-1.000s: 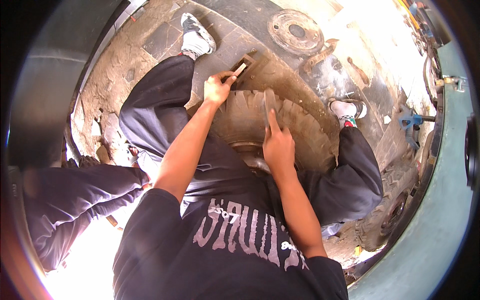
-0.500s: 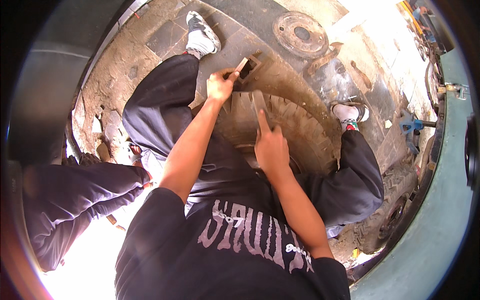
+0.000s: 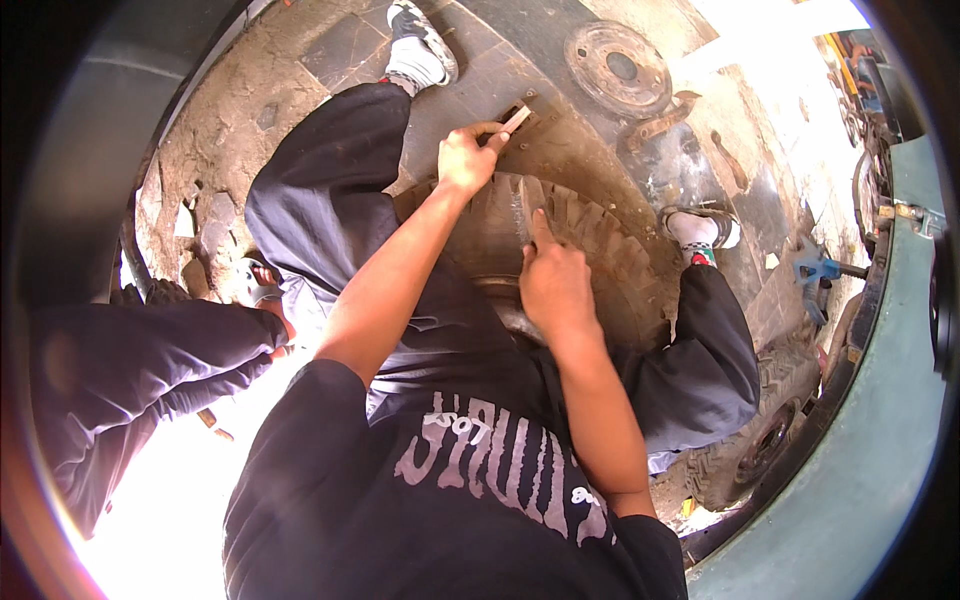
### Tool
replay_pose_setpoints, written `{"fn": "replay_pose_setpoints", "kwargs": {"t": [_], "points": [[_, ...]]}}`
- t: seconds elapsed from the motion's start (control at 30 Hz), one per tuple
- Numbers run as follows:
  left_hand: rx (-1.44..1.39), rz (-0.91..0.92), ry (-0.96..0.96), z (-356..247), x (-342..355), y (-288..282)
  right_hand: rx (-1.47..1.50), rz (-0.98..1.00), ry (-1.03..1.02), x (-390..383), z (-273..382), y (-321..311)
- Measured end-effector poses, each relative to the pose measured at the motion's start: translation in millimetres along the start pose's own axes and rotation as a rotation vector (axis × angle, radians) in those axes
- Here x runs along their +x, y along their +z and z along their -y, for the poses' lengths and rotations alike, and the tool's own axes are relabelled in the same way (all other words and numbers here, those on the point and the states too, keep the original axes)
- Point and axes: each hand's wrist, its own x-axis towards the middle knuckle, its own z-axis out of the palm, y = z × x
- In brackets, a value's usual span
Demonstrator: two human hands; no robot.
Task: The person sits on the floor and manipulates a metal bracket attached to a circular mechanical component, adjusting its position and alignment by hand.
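Observation:
My left hand [image 3: 468,160] is closed on a small flat reddish-brown strip [image 3: 516,121], thumb and fingers pinching it. Beside the strip's far end a dark metal bracket [image 3: 523,146] shows, partly covered by the strip and fingers. In my right hand [image 3: 558,285] is a flat grey file-like bar [image 3: 525,212], its exact kind unclear. The index finger stretches along the bar, and the other fingers curl out of sight. Both hands are over a worn, dusty tyre [image 3: 610,265] that lies flat between my legs; I cannot tell whether the bar touches it.
A rusty wheel disc [image 3: 618,68] and a curved metal piece [image 3: 664,122] lie on the floor beyond. Another tyre [image 3: 755,440] is at the right, near a pale green panel [image 3: 860,400]. A blue clamp-like tool [image 3: 818,267] lies there. Another person's dark-trousered leg [image 3: 150,365] is at the left.
The view has shifted slightly. The bar in my right hand has turned a little and looks less blurred. My left hand, still pinching the strip, now covers more of the bracket.

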Motion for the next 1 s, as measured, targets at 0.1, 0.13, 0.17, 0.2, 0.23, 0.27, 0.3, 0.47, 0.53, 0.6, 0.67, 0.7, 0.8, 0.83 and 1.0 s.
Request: {"fn": "replay_pose_setpoints", "kwargs": {"t": [0.1,0.13,0.17,0.2,0.23,0.27,0.3,0.47,0.53,0.6,0.67,0.7,0.8,0.83,1.0], "points": [[0.082,0.045,0.015,1.7,-1.0,6.9,0.009,0.059,0.142,28.7,16.8,15.6],[0.076,0.043,0.008,-0.7,0.6,7.1,-0.006,0.048,0.155,52.7,15.7,19.3],[0.071,0.044,-0.002,-2.5,-2.4,7.3,-0.016,0.051,0.127,81.0,7.5,27.2],[0.066,0.047,-0.015,-2.0,-5.1,8.0,-0.028,0.056,0.101,103.0,0.2,32.2],[0.076,0.029,-0.012,2.4,-4.3,7.2,0.015,0.027,0.139,113.8,-0.3,28.7],[0.073,0.024,-0.014,5.7,0.0,6.2,0.058,-0.003,0.179,121.8,-3.2,23.5],[0.071,0.020,-0.024,8.2,1.0,3.5,0.100,-0.026,0.219,123.6,-7.1,20.4],[0.052,0.012,-0.019,4.0,2.6,-1.2,0.183,-0.248,-0.044,1.9,-41.4,-9.0],[0.050,0.047,0.003,-4.3,1.2,5.6,0.157,-0.222,0.005,-24.2,-54.0,1.3],[0.040,0.092,0.029,-13.1,-6.7,9.8,0.105,-0.169,0.093,-31.9,-47.0,16.0],[0.035,0.095,0.057,-9.0,-7.9,12.9,0.072,-0.254,0.069,16.6,-55.2,31.9],[0.031,0.098,0.057,-7.1,-8.0,14.0,0.083,-0.298,0.030,44.0,-60.5,31.4],[0.056,0.089,0.033,-5.1,-9.7,12.3,0.097,-0.158,0.143,96.8,-47.9,-3.6],[0.064,0.082,0.016,-4.7,-9.2,9.7,0.089,-0.160,0.160,101.3,-40.6,-14.0],[0.040,0.035,-0.011,3.6,-7.0,1.9,0.193,-0.287,-0.072,23.7,-20.7,-27.9]]}}
